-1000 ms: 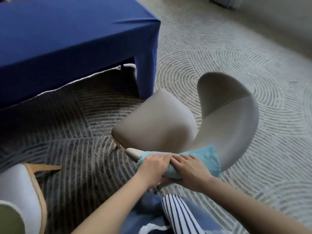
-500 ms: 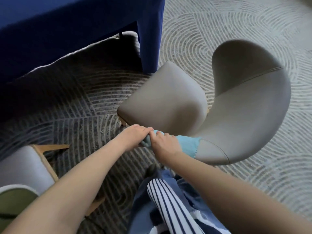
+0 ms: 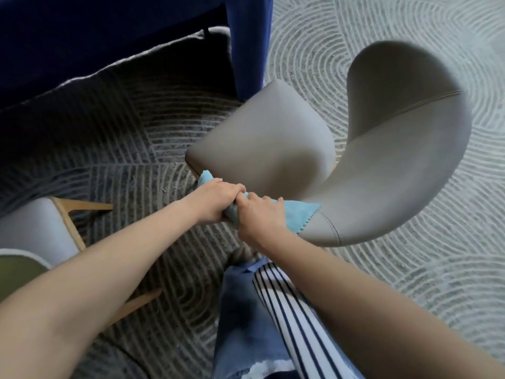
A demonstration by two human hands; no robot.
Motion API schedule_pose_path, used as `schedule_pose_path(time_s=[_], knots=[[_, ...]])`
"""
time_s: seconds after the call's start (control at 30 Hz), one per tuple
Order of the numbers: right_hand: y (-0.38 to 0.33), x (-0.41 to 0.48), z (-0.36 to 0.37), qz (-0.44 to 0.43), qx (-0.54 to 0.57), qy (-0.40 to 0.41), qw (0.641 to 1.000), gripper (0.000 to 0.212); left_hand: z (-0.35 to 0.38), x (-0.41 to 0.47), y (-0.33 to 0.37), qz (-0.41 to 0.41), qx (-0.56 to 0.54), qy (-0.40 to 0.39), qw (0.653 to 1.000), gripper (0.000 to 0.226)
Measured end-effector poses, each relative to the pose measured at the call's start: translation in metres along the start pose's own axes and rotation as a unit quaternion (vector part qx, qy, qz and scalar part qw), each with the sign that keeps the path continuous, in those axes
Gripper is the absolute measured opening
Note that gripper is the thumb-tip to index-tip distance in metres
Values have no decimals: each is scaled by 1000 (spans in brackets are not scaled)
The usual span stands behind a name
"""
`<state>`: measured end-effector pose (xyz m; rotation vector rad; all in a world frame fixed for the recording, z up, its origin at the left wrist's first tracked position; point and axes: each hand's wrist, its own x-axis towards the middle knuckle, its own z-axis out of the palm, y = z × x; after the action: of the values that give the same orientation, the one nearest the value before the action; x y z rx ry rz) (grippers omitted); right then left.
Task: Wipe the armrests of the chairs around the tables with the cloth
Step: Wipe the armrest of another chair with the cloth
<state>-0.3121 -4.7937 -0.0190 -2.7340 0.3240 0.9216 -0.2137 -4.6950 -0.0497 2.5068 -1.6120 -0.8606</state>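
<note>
A grey padded chair (image 3: 382, 170) with a curved wrap-around back stands in the middle, its near armrest end pointing toward me. A light blue cloth (image 3: 297, 212) is wrapped over that armrest. My left hand (image 3: 216, 201) grips the cloth around the armrest's tip, and a corner of cloth pokes out beyond it. My right hand (image 3: 259, 217) grips the cloth right beside it, knuckles touching the left hand. Most of the cloth and the armrest end are hidden under both hands.
A table under a dark blue cover (image 3: 109, 36) stands at the upper left, its leg (image 3: 248, 45) close to the chair seat. A second chair with a pale seat and wooden legs (image 3: 41, 236) sits at the left. Patterned carpet (image 3: 410, 283) covers the floor.
Both hands slid with the cloth along the armrest toward its tip and now stay there. The view dropped closer to the chair.
</note>
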Motion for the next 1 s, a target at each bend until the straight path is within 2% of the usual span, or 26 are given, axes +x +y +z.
schedule_pose_path(time_s=[0.1,0.27,0.47,0.57,0.67,0.77,0.87,1.0], knots=[[21,-18,7,-26,-28,42,998,58,-3,-2,32,-35,8,10,999,60],[63,-46,18,-88,-62,150,983,54,0,-7,92,-121,22,46,991,73],[123,-71,28,-151,-126,239,951,77,8,4,174,-232,72,71,967,71],[163,-79,33,-178,-137,320,920,59,8,19,217,-276,83,89,953,66],[199,-86,29,-209,-146,347,902,57,7,37,246,-306,64,114,943,65],[227,-84,23,-241,-157,368,884,66,5,55,267,-326,54,122,936,62],[252,-78,14,-277,-156,378,869,75,0,74,283,-334,52,127,933,55],[284,-69,3,-327,-152,383,851,74,-5,98,295,-326,48,115,937,53]])
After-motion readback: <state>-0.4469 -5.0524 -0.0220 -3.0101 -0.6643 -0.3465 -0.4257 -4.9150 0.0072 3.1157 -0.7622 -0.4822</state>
